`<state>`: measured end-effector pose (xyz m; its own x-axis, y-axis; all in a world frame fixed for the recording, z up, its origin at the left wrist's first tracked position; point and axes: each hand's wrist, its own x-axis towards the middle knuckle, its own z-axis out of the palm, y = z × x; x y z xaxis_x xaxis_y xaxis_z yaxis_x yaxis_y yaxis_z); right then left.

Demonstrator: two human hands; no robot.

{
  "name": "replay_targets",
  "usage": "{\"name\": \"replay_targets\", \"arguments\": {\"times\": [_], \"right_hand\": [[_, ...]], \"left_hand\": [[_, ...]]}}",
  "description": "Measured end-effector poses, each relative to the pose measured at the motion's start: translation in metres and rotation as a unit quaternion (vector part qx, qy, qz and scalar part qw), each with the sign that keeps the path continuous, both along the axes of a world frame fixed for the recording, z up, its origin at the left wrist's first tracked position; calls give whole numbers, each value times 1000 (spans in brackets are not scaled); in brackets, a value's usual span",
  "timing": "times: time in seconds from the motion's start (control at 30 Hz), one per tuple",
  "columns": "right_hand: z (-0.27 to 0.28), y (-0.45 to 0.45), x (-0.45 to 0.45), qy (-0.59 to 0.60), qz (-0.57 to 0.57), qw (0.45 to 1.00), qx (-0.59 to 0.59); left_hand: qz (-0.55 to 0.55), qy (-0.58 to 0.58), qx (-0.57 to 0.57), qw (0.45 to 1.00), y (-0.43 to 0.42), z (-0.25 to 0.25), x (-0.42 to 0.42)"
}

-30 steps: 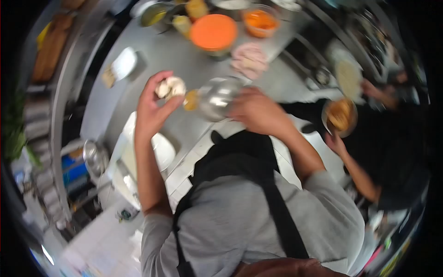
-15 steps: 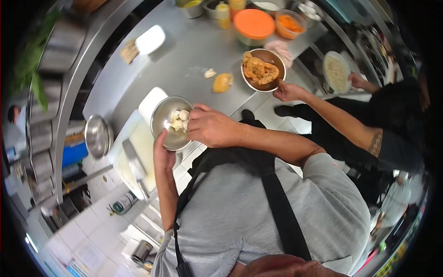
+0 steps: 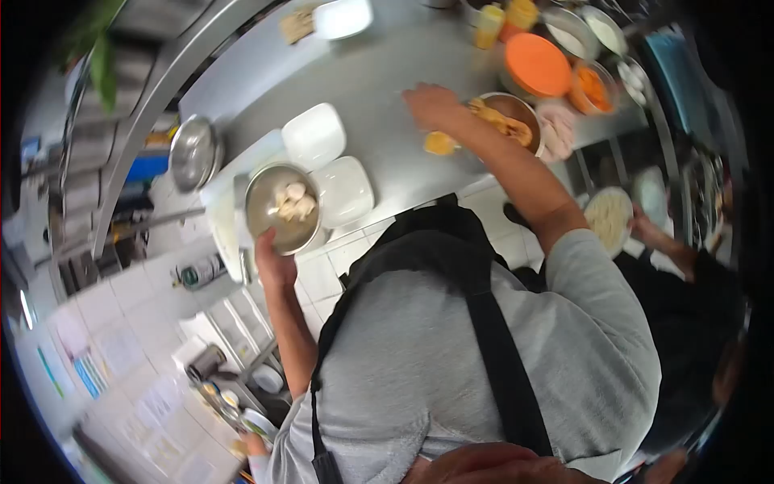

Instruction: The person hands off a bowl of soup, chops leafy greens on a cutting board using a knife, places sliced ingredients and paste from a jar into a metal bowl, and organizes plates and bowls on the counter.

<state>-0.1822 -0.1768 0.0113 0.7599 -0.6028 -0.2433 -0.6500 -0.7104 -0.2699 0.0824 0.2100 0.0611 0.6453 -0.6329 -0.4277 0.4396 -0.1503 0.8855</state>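
My left hand [image 3: 276, 260] grips the near rim of a metal mixing bowl [image 3: 260, 211], its thumb at the edge. Several pale, whitish-yellow lumps [image 3: 295, 202] lie in this bowl; their kind is not clear. Across the steel counter, my right hand [image 3: 433, 106] reaches down to the surface, its fingers blurred. Close below that hand is a yellow-orange piece of food [image 3: 439, 143]. My right forearm passes in front of a second metal bowl [image 3: 540, 133], which has orange-brown coated food [image 3: 504, 121] in it.
Two white square dishes [image 3: 314, 135] [image 3: 345, 191] stand beside my bowl. An orange-lidded tub [image 3: 536, 64], squeeze bottles [image 3: 488, 26] and a tub of orange pieces [image 3: 592, 87] crowd the far right. A co-worker's hand [image 3: 645, 228] holds a pale-filled container [image 3: 606, 219].
My right hand has left the held bowl and reached over the counter, where a small pale lump lay. The co-worker's hand has left the second bowl. The view has shifted.
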Motion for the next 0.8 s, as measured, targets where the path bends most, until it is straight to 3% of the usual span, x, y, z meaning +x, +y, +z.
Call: {"name": "replay_targets", "arguments": {"times": [0.03,0.07,0.13,0.17,0.23,0.3,0.37,0.43,0.47,0.53,0.63,0.7,0.8], "right_hand": [[-28,-7,2,11,27,999,-27],[-52,-13,6,19,60,996,-57],[-47,-16,17,43,46,998,-22],[-50,-18,16,20,33,999,-16],[-38,-17,30,-4,34,999,-10],[-5,-22,35,-44,26,990,132],[19,-4,51,-205,54,948,238],[102,31,62,-185,57,949,247],[112,37,61,-183,48,952,239],[128,47,65,-290,12,950,117],[130,48,33,-276,-44,956,95],[126,52,6,-225,-55,958,168],[128,81,-20,-146,-52,963,222]], "left_hand": [[-25,-83,26,996,7,-11,3],[-82,-275,89,954,19,-41,13],[-77,-320,124,936,16,-53,12],[-25,-208,80,975,-4,-41,-2],[91,-7,-8,996,-42,-17,-22],[89,-27,13,996,-62,2,-34],[68,-41,27,996,-80,5,-34],[4,-44,28,999,-94,-3,-32],[-5,-31,15,999,-100,-7,-30],[-13,-22,5,1000,-108,-9,-17],[7,-7,-4,1000,-116,-23,31],[24,5,-10,1000,-126,-28,70],[40,-88,45,994,-154,-32,139]]}}
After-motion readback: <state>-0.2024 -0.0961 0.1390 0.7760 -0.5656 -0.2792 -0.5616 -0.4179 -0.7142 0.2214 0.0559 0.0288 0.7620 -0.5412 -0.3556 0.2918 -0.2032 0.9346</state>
